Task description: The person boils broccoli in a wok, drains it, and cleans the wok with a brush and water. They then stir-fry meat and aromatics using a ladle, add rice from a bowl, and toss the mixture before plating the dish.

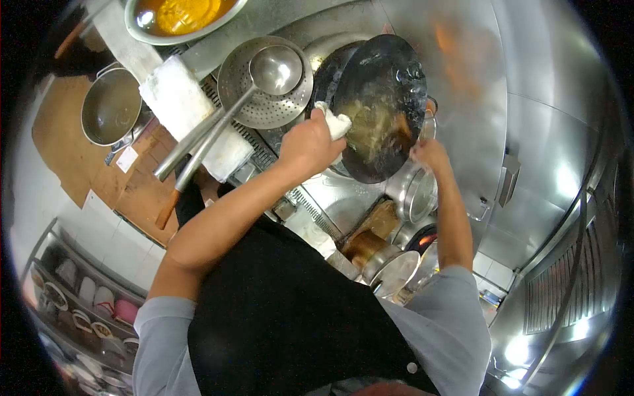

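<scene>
A dark wok (380, 79) stands steeply tilted over the range, with a thin yellowish wet patch on its inner face. My left hand (309, 146) is closed on a folded white cloth (339, 125), pressed at the wok's left edge. On the other side, my right hand (429, 155) is closed near the wok's lower right rim. Something pale and shiny rises above its fingers, too blurred to name. Left of the wok lies a perforated skimmer (234, 82), with a steel ladle (276, 70) resting on top. Both long handles point toward my left arm.
A metal bowl of orange-yellow liquid (188, 16) sits at the top. Folded white towels (175, 92) lie beside the skimmer. At left is a steel pot (112, 105). Lidded pots (393, 274) and a glowing burner (428, 241) stand below the wok, near my right arm.
</scene>
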`<state>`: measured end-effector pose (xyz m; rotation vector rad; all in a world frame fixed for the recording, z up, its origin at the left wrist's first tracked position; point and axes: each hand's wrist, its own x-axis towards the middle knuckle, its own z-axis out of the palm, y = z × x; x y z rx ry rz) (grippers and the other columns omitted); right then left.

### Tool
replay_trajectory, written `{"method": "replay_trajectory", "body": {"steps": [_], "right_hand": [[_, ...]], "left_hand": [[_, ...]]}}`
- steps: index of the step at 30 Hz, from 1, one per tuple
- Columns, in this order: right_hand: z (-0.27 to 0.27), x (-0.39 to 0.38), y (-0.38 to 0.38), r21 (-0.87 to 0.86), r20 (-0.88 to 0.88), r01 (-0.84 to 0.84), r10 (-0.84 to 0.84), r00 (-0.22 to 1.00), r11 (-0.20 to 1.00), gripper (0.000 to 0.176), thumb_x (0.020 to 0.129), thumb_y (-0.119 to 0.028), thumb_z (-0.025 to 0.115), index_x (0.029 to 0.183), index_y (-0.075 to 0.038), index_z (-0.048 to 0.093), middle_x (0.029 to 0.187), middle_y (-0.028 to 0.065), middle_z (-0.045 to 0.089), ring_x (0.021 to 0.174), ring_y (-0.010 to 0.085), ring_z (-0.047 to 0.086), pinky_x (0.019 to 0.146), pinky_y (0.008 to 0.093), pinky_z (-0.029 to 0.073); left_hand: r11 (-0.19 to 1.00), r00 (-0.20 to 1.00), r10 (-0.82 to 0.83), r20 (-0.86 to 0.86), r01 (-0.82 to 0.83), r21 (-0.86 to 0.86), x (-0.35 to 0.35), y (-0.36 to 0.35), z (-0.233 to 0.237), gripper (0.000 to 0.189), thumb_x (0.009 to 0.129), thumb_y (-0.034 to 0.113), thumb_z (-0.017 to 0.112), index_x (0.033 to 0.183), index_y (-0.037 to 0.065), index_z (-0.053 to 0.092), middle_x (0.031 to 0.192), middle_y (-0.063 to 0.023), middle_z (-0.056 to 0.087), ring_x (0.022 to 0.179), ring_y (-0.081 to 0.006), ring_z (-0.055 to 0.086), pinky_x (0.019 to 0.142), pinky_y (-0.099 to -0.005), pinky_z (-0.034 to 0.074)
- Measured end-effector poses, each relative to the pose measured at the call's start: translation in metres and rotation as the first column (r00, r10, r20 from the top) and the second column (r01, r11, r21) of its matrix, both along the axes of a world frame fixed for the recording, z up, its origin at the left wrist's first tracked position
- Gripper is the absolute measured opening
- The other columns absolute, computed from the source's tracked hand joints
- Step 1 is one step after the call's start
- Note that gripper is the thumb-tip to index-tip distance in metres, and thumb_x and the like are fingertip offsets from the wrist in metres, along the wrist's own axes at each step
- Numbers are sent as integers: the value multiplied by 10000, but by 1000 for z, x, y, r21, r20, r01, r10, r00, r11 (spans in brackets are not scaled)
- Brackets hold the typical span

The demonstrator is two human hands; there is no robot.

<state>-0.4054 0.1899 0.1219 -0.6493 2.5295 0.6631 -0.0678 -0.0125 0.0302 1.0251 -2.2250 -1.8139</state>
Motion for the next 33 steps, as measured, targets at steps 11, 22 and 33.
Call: {"method": "replay_trajectory", "body": {"steps": [11, 22, 33], "right_hand": [[-26, -32, -1, 299, 178, 322, -385, 906, 898, 477, 843, -465, 774, 1156, -106, 775, 1069, 154, 778, 911, 303, 762, 730, 422, 641], [-64, -30, -24, -152, 47, 71, -64, 997, 986, 259, 914, -266, 634, 1015, -85, 790, 879, 167, 772, 762, 310, 756, 591, 442, 603], [-50, -12, -47, -468, -270, -189, 64, 961, 863, 475, 912, -385, 712, 1261, -63, 739, 1092, 232, 762, 1073, 417, 726, 945, 493, 554]], "left_hand": [[997, 997, -67, 36, 66, 38, 4, -10, 9, 660, 900, 415, 755, 1212, -119, 524, 994, -338, 725, 939, -486, 731, 850, -541, 579], [985, 983, -157, 95, 149, 87, 5, -19, 16, 661, 915, 428, 725, 1251, -100, 515, 1032, -305, 733, 986, -462, 728, 896, -527, 572], [994, 991, -101, 83, 98, 40, -7, -13, 1, 728, 882, 428, 747, 1267, -147, 524, 979, -333, 725, 936, -486, 724, 853, -535, 569]]}}
